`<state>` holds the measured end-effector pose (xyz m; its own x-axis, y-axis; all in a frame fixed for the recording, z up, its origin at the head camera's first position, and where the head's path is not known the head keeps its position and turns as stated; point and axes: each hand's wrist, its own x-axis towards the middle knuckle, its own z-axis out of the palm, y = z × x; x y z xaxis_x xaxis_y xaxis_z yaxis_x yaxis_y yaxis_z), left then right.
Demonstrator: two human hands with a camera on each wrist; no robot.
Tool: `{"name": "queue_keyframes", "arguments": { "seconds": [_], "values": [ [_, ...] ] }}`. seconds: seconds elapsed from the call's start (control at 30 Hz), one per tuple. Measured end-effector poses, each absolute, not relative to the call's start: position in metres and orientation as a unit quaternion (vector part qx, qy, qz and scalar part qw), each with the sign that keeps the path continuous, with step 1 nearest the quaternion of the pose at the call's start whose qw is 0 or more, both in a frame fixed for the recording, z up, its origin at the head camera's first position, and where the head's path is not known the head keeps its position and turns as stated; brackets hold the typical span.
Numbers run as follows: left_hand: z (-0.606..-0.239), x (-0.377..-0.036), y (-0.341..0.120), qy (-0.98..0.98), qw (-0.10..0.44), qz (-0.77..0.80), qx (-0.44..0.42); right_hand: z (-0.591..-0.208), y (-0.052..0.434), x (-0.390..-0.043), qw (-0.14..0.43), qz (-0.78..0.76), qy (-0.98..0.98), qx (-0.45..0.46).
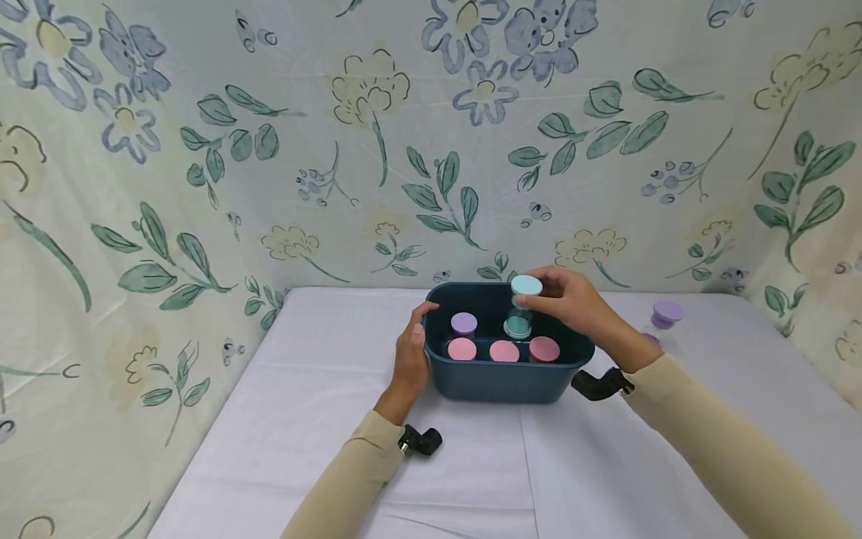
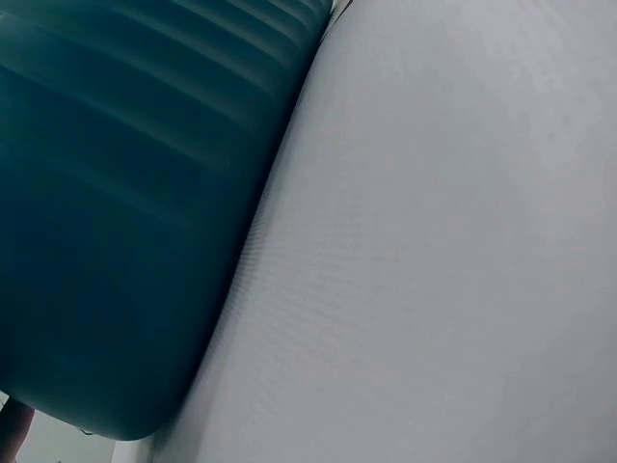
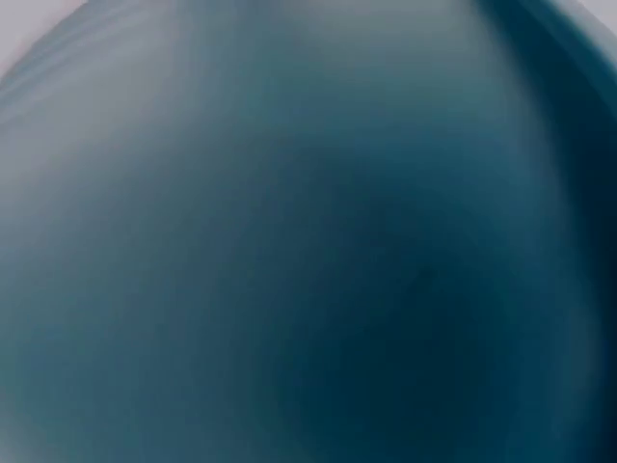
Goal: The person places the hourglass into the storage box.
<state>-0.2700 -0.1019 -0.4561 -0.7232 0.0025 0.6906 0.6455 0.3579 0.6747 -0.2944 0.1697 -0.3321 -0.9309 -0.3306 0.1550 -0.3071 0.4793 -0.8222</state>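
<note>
The right hand [image 1: 572, 299] pinches a teal sand timer [image 1: 522, 308] by its upper cap, upright over the back row of the dark blue tub [image 1: 501, 382]. The left hand [image 1: 412, 352] grips the tub's rim at 9 o'clock. Judged step: seating the timer. The next move calls for a straight descent into the free slot beside the purple timer [image 1: 463, 324]. Three pink timers [image 1: 503, 351] fill the front row (flat round caps, matte). The tub is ribbed plastic on a white-clothed bench [image 1: 323, 419]; a lilac timer [image 1: 665, 316] stands outside at 3 o'clock.
</note>
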Motion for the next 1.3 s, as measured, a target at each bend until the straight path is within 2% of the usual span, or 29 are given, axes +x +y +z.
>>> {"name": "queue_keyframes", "arguments": {
  "seconds": [0.23, 0.87, 1.3],
  "values": [
    [-0.455, -0.27, -0.102, -0.763, 0.29, -0.539, -0.208, -0.34, 0.164, -0.296, 0.019, -0.476, 0.857, -0.198],
    [-0.458, -0.27, -0.102, -0.769, 0.3, -0.526, -0.207, -0.348, 0.149, -0.292, 0.047, -0.451, 0.868, -0.204],
    [-0.456, -0.269, -0.102, -0.765, 0.294, -0.533, -0.21, -0.357, 0.146, -0.294, 0.037, -0.388, 0.896, -0.214]
  ]
}}
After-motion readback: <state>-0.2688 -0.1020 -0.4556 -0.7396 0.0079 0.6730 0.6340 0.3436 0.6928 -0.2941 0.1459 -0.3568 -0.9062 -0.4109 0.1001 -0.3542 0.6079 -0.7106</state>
